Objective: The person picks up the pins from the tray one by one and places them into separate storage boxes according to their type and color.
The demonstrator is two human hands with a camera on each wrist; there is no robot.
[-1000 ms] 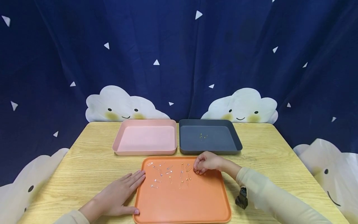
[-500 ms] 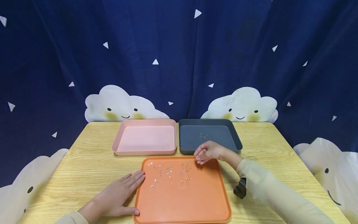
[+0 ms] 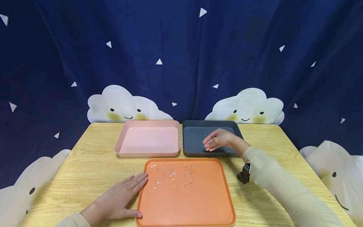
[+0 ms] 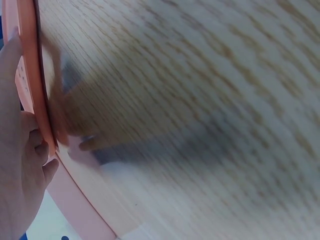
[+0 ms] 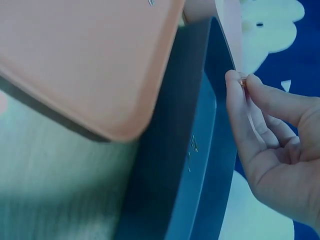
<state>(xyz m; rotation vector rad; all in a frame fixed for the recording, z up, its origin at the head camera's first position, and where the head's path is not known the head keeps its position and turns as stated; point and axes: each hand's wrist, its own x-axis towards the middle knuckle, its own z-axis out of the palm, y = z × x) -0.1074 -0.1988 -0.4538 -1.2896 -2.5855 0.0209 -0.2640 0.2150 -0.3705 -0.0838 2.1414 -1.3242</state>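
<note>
My right hand (image 3: 219,139) is over the dark blue-grey tray (image 3: 190,137), at the back right. Its thumb and index finger pinch a small gold safety pin (image 5: 243,82), mostly hidden between the fingertips. A few gold pins (image 5: 193,144) lie in that tray, partly covered by the hand in the head view. My left hand (image 3: 120,198) rests with fingers spread at the left rim of the orange tray (image 3: 187,208), fingertips on the edge and thumb lower down. Several silver and gold safety pins (image 3: 173,182) are scattered over the orange tray's upper part.
A pink tray (image 3: 151,138) stands left of the dark one, side by side at the table's back. Both are just behind the orange tray on the wooden table (image 3: 93,164). A dark blue curtain (image 3: 181,63) with clouds hangs behind.
My right hand has lifted from the orange tray's upper right, taking a gold safety pin, and moved back over the dark tray. The left hand has stayed at the rim.
</note>
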